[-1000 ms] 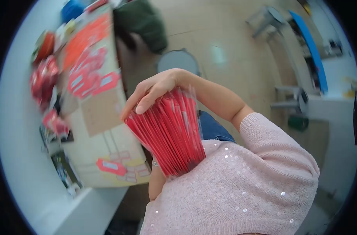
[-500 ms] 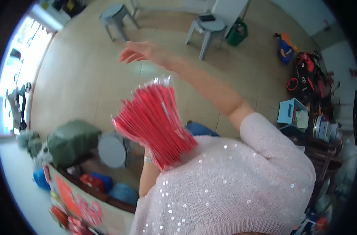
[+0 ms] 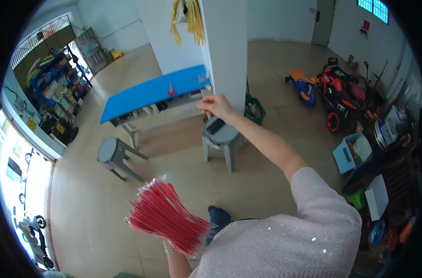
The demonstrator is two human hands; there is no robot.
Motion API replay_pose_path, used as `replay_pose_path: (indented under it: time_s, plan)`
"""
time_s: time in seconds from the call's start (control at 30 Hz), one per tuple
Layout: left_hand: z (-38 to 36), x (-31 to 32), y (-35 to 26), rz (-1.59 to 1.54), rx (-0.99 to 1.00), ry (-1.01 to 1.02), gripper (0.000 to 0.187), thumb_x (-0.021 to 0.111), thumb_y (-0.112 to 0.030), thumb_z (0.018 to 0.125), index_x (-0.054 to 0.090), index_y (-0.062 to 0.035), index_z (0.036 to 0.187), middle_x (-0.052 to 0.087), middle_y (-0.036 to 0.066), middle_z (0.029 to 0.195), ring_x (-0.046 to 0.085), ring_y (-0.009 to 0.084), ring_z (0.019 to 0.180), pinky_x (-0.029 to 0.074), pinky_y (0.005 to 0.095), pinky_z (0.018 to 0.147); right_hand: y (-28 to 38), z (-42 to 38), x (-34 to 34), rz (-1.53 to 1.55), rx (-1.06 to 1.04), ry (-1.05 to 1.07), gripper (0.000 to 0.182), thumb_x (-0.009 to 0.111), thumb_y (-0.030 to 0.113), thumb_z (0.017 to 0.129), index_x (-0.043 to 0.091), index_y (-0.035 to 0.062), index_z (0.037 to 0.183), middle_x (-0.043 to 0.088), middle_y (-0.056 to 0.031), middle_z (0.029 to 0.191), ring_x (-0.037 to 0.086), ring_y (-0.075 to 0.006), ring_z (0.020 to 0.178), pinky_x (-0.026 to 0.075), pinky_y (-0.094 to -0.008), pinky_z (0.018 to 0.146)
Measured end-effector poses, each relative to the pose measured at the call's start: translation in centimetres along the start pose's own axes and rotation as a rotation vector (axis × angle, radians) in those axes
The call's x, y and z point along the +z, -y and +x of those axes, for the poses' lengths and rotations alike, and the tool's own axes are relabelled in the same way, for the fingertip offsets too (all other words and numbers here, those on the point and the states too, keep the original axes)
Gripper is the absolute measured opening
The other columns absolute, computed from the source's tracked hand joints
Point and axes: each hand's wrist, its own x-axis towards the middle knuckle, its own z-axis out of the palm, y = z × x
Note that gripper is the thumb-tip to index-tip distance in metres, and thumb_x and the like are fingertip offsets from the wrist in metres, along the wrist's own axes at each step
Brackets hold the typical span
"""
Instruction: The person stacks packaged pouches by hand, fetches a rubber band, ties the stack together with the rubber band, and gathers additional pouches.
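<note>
A thick fanned bundle of slim red packets in clear plastic wrapping (image 3: 167, 215) is held up in front of my body. My left hand (image 3: 167, 245) grips it from below, its fingers hidden behind the bundle, and a bracelet (image 3: 171, 251) circles that wrist. My right arm reaches forward, away from the bundle. At its end my right hand (image 3: 215, 106) is closed in a pinch above a grey stool (image 3: 224, 135); whatever is between the fingertips is too small to make out. A black phone-like object (image 3: 215, 125) lies on that stool.
Ahead stands a blue-topped table (image 3: 146, 95) with red scissors (image 3: 171, 90) on it, beside a white pillar (image 3: 225, 51). Another grey stool (image 3: 108, 150) is at left. A green bin (image 3: 255, 111), a red ride-on toy (image 3: 333, 88) and a light-blue crate (image 3: 344, 155) stand to the right.
The view has tilted up, bringing the blue table and pillar into sight. My right hand's fingers have drawn together. The bundle stays in my left hand and sits lower in view.
</note>
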Motion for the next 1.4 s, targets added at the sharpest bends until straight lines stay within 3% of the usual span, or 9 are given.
replay_pose_path:
  time_s: [0.67, 0.87, 1.0, 1.03, 1.07, 1.13, 1.2, 1.3, 1.4]
  plan:
    - [40.7, 23.2, -7.9, 0.095, -0.055, -0.136, 0.051, 0.062, -0.017, 0.071, 0.048, 0.0004, 0.117, 0.059, 0.015, 0.110, 0.061, 0.0263, 0.095, 0.050, 0.0373, 0.087, -23.4, 60.0, -10.7, 0.469, 0.172, -0.886, 0.028, 0.059, 0.009, 0.085, 0.054, -0.0005, 0.110, 0.062, -0.0114, 0.086, 0.065, -0.0197, 0.065, 0.054, -0.0258, 0.055]
    - [44.7, 25.3, -8.9, 0.113, -0.039, -0.240, 0.050, 0.062, -0.017, 0.071, 0.049, 0.0005, 0.117, 0.059, 0.015, 0.110, 0.061, 0.0261, 0.095, 0.050, 0.0370, 0.087, -25.7, 61.0, -10.5, 0.160, -0.055, -0.780, 0.020, 0.059, 0.017, 0.085, 0.064, -0.0016, 0.084, 0.064, -0.0077, 0.069, 0.063, -0.0135, 0.059, 0.050, -0.0252, 0.052]
    - [44.2, 24.4, -9.7, 0.095, -0.034, -0.257, 0.050, 0.062, -0.017, 0.071, 0.049, 0.0006, 0.117, 0.059, 0.015, 0.110, 0.061, 0.0260, 0.095, 0.050, 0.0369, 0.087, -29.7, 47.6, -3.9, -0.143, -0.046, -0.266, 0.011, 0.053, 0.004, 0.076, 0.059, 0.0047, 0.067, 0.057, -0.0059, 0.055, 0.057, -0.0163, 0.052, 0.044, -0.0317, 0.047]
    - [43.6, 23.8, -9.9, 0.085, -0.028, -0.256, 0.050, 0.062, -0.017, 0.071, 0.049, 0.0006, 0.117, 0.059, 0.015, 0.110, 0.061, 0.0260, 0.095, 0.050, 0.0368, 0.086, -28.1, 41.5, -1.3, -0.322, 0.188, 0.113, 0.007, 0.054, 0.004, 0.072, 0.056, 0.0038, 0.065, 0.056, -0.0085, 0.056, 0.056, -0.0213, 0.052, 0.042, -0.0361, 0.049]
    - [42.7, 22.9, -10.0, 0.071, -0.016, -0.262, 0.050, 0.062, -0.017, 0.071, 0.049, 0.0007, 0.117, 0.059, 0.015, 0.110, 0.061, 0.0260, 0.095, 0.050, 0.0368, 0.086, -28.0, 36.5, 0.2, -0.583, -0.252, 0.729, 0.004, 0.056, 0.006, 0.068, 0.056, 0.0027, 0.066, 0.059, -0.0115, 0.063, 0.057, -0.0238, 0.058, 0.044, -0.0379, 0.054]
    - [40.2, 20.9, -10.4, 0.041, 0.015, -0.257, 0.050, 0.062, -0.017, 0.072, 0.049, 0.0007, 0.116, 0.059, 0.015, 0.109, 0.061, 0.0259, 0.095, 0.050, 0.0367, 0.086, -23.6, 27.7, 5.1, -0.491, -0.341, 1.650, 0.011, 0.060, 0.006, 0.068, 0.058, -0.0009, 0.076, 0.060, -0.0146, 0.070, 0.059, -0.0239, 0.068, 0.046, -0.0386, 0.064]
    - [36.6, 18.3, -10.4, -0.010, 0.056, -0.257, 0.050, 0.062, -0.017, 0.072, 0.049, 0.0007, 0.116, 0.059, 0.015, 0.109, 0.061, 0.0259, 0.095, 0.050, 0.0366, 0.086, -15.8, 26.4, 9.4, 0.019, -0.187, 2.050, 0.013, 0.059, 0.000, 0.070, 0.056, -0.0070, 0.081, 0.061, -0.0135, 0.071, 0.060, -0.0200, 0.064, 0.049, -0.0341, 0.056]
    - [29.3, 14.1, -9.4, -0.101, 0.134, -0.259, 0.050, 0.062, -0.017, 0.072, 0.049, 0.0008, 0.116, 0.059, 0.015, 0.109, 0.061, 0.0258, 0.095, 0.050, 0.0365, 0.086, -6.2, 28.7, 16.0, -0.041, -0.008, 2.382, 0.013, 0.057, 0.012, 0.084, 0.060, -0.0006, 0.085, 0.062, -0.0098, 0.067, 0.061, -0.0193, 0.057, 0.050, -0.0296, 0.049]
    - [21.2, 10.4, -7.8, -0.217, 0.231, -0.270, 0.050, 0.062, -0.017, 0.072, 0.049, 0.0009, 0.116, 0.059, 0.015, 0.109, 0.061, 0.0257, 0.095, 0.050, 0.0364, 0.086, -0.4, 27.0, 23.8, -0.049, 0.218, 2.096, 0.017, 0.056, 0.021, 0.084, 0.061, 0.0060, 0.090, 0.064, -0.0047, 0.078, 0.061, -0.0125, 0.065, 0.047, -0.0252, 0.052]
